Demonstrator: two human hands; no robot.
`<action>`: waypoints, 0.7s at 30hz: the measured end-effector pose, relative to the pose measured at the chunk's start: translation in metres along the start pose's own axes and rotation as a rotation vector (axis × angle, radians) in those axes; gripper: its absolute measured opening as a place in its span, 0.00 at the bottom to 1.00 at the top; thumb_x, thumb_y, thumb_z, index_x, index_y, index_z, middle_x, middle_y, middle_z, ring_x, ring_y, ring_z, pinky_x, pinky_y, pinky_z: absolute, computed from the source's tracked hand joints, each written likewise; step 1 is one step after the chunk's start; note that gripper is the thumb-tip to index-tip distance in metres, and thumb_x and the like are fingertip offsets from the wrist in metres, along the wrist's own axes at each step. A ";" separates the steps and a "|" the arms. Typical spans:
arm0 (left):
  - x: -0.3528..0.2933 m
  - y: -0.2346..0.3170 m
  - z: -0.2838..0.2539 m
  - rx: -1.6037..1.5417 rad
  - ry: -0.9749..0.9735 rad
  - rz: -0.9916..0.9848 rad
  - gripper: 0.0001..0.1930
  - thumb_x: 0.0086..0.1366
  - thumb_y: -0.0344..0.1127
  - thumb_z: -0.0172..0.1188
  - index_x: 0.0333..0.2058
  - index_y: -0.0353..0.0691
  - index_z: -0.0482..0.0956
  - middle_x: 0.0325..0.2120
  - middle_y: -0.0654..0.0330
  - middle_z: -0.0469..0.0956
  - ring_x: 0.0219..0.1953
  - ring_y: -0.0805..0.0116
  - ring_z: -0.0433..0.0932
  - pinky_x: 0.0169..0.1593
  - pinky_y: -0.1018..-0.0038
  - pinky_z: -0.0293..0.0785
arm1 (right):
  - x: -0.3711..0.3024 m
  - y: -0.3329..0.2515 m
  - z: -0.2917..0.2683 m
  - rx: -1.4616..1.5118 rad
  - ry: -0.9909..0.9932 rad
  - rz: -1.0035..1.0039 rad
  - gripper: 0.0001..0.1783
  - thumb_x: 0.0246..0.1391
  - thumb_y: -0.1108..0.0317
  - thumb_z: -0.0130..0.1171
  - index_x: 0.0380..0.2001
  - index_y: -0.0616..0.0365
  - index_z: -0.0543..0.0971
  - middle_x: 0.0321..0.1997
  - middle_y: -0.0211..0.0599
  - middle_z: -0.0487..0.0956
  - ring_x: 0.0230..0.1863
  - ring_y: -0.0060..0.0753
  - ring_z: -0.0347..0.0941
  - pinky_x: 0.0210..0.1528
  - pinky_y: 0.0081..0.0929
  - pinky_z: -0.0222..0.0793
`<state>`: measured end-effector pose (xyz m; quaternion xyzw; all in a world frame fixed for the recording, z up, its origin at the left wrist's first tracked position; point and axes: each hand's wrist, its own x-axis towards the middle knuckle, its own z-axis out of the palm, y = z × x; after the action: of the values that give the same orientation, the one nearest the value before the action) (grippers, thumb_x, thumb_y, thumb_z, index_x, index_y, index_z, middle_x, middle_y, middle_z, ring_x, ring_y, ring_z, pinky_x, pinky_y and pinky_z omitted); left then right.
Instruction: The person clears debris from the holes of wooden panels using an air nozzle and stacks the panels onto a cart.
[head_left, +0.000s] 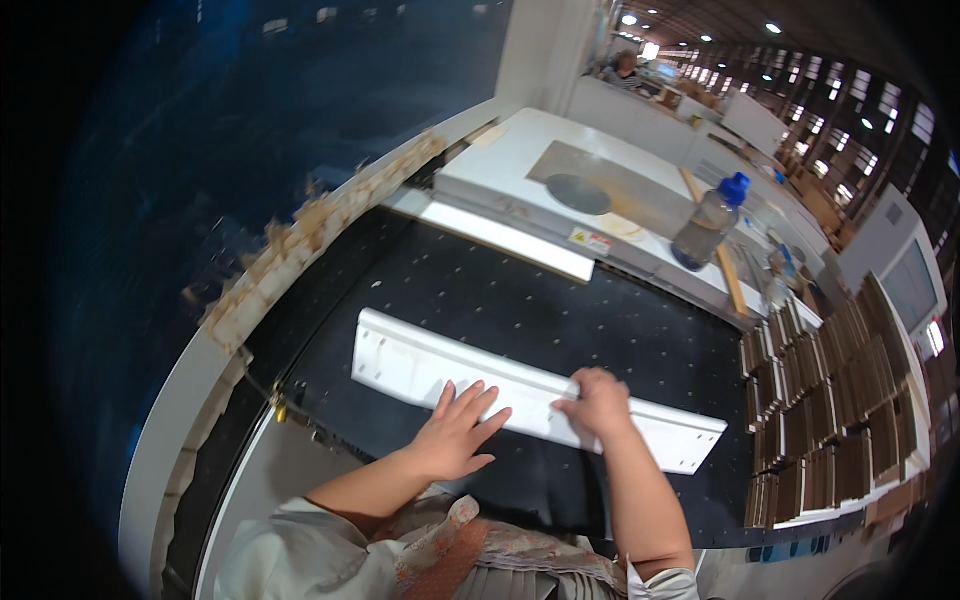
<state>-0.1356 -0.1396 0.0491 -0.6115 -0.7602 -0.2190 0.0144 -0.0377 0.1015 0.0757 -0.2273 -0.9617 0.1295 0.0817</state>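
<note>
A long white panel [535,400] with small holes near both ends lies slantwise in front of me on a black work table [470,290] dotted with pale spots. My left hand [460,432] rests on its near side, fingers spread out and fingertips on the white face. Right of the panel's middle, my right hand [598,405] grips it: the thumb presses the face while the curled fingers go over the far edge. What those fingers touch behind the edge is hidden. Farther back, a white strip [510,242] lies along the table's far side.
On the right stand stacks of boards [830,410] with brown edges. A blue-capped bottle [708,228] and a wooden stick [730,275] are on the white machine bed [490,165]. Ragged, chip-like material [310,235] lines the dark machine opening at left. A person [625,70] is far off.
</note>
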 end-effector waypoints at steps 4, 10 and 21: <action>-0.093 -0.040 -0.018 -0.014 0.214 0.090 0.14 0.47 0.35 0.64 0.35 0.42 0.78 0.35 0.56 0.75 0.39 0.56 0.74 0.43 0.65 0.72 | 0.018 0.007 -0.011 -0.045 0.134 -0.011 0.17 0.32 0.56 0.69 0.23 0.55 0.76 0.27 0.33 0.72 0.38 0.39 0.69 0.39 0.39 0.61; -0.236 -0.109 -0.051 0.359 0.475 -0.866 0.13 0.47 0.32 0.62 0.33 0.36 0.75 0.33 0.50 0.71 0.40 0.50 0.68 0.43 0.61 0.65 | 0.040 0.007 -0.014 -0.179 0.136 -0.026 0.17 0.35 0.58 0.69 0.23 0.56 0.74 0.29 0.34 0.73 0.38 0.40 0.68 0.41 0.39 0.60; -0.182 -0.160 -0.019 -0.048 0.582 -0.679 0.24 0.64 0.33 0.51 0.57 0.34 0.59 0.54 0.47 0.65 0.58 0.52 0.62 0.61 0.65 0.55 | 0.034 -0.001 -0.010 -0.089 0.024 0.011 0.31 0.34 0.63 0.68 0.46 0.52 0.70 0.44 0.36 0.72 0.52 0.42 0.65 0.59 0.46 0.51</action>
<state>-0.2443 -0.3390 -0.0368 -0.2404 -0.8769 -0.3917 0.1408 -0.0662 0.1188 0.0891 -0.2373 -0.9643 0.0845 0.0822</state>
